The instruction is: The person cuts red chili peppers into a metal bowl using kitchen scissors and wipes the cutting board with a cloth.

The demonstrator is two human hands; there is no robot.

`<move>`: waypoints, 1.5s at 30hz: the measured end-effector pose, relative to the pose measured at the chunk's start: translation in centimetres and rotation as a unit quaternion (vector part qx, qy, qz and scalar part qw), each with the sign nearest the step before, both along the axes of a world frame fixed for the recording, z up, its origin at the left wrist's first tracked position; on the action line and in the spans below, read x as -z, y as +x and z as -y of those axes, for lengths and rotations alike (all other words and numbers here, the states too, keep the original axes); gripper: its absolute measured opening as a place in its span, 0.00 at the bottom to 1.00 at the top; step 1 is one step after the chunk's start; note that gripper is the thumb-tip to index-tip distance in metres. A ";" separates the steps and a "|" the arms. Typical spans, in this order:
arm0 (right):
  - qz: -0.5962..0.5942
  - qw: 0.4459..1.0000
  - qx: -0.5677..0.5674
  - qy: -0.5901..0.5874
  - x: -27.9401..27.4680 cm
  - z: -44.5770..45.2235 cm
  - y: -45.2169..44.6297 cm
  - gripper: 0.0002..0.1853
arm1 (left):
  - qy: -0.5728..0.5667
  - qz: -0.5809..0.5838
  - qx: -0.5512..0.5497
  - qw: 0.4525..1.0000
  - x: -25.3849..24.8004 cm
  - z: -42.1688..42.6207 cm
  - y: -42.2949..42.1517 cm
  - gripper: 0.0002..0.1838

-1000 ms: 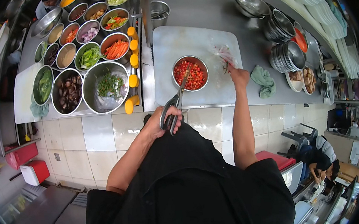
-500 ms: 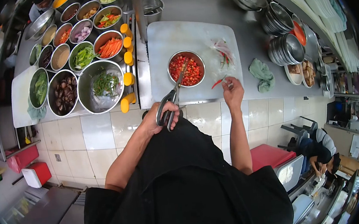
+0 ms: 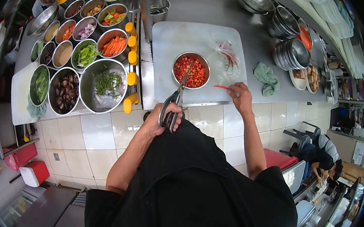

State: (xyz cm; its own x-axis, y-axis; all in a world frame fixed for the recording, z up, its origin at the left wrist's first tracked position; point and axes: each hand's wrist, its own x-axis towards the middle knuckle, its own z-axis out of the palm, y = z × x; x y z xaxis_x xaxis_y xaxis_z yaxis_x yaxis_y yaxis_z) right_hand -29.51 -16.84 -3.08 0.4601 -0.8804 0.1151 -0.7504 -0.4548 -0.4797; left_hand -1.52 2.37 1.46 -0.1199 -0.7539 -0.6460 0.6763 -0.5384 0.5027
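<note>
Black-handled scissors (image 3: 175, 103) are in my left hand (image 3: 163, 118), its fingers wrapped through the handles. Their blades reach into a steel bowl (image 3: 208, 76) of chopped red chillies (image 3: 196, 73), which stands on the white cutting board (image 3: 164, 41). My right hand (image 3: 241, 96) pinches a thin red chilli (image 3: 220, 87) near the board's front right edge, its tip pointing left toward the bowl. Behind that hand, a clear plastic bag (image 3: 221, 68) with whole red chillies (image 3: 230, 59) lies on the board.
Steel containers of carrots (image 3: 114, 47), mushrooms (image 3: 67, 91) and green herbs (image 3: 108, 82) stand at left beside yellow-capped bottles (image 3: 132, 79). A green cloth (image 3: 267, 79) and stacked steel bowls (image 3: 291, 55) are at right. Another person (image 3: 322, 157) is at lower right.
My right hand has come away from the plastic bag toward the board's front edge, now with a red chilli in its fingers. My left hand and the scissors have barely moved.
</note>
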 end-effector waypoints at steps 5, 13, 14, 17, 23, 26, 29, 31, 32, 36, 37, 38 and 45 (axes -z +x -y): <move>0.053 0.998 0.027 0.033 1.1 -0.9 -0.1 0.05 | -0.001 -0.007 0.010 1.000 0.3 0.1 0.0 0.16; 0.250 0.951 0.095 0.157 -3.1 -1.9 1.1 0.06 | 0.015 -0.014 0.001 1.000 -0.2 0.2 -0.3 0.14; 0.243 0.955 0.086 0.149 -4.3 -2.1 2.3 0.06 | 0.014 -0.024 0.012 1.000 -0.2 0.2 -0.3 0.14; 0.206 0.975 0.043 0.076 -6.1 -2.2 6.1 0.05 | 0.005 -0.049 0.039 0.998 0.1 0.3 0.0 0.17; 0.122 0.992 -0.014 0.018 -6.1 -1.8 10.3 0.04 | -0.019 -0.092 0.078 0.992 0.6 0.5 -0.2 0.23; 0.112 0.992 -0.037 -0.034 -5.7 -2.0 10.9 0.05 | -0.011 -0.086 0.090 0.992 0.3 0.6 -0.2 0.24; 0.104 0.993 -0.041 -0.036 -5.8 -2.2 11.4 0.04 | -0.013 -0.090 0.094 0.991 0.3 0.5 -0.1 0.24; 0.101 0.993 -0.053 -0.033 -5.8 -2.3 11.5 0.04 | -0.012 -0.093 0.090 0.991 0.2 0.6 -0.3 0.23; 0.099 0.993 -0.058 -0.032 -5.7 -2.3 11.5 0.04 | -0.012 -0.074 0.076 0.994 0.0 0.6 -0.4 0.22; 0.086 0.994 -0.060 -0.042 -5.5 -2.2 11.4 0.03 | -0.011 0.004 0.054 0.998 -0.9 0.6 -0.3 0.19; 0.077 0.994 -0.058 -0.048 -5.5 -2.1 11.3 0.04 | -0.010 0.023 0.057 0.998 -1.1 0.7 -0.2 0.18; 0.068 0.995 -0.057 -0.053 -5.6 -2.0 11.3 0.04 | 0.005 0.044 0.076 0.996 -1.6 0.6 -0.2 0.20; 0.052 0.994 -0.083 -0.050 -6.3 -2.4 11.8 0.04 | 0.003 -0.048 0.090 0.995 -0.9 0.8 -0.5 0.21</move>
State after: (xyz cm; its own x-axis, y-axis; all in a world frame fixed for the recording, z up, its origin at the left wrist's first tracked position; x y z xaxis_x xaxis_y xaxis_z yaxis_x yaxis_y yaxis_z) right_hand -17.67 -14.42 3.18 0.5789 -0.7750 0.2535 -0.6092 -0.6177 -0.4972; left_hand -1.98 1.54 2.35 -0.3143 -0.7113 -0.6287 0.6135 -0.6576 0.4373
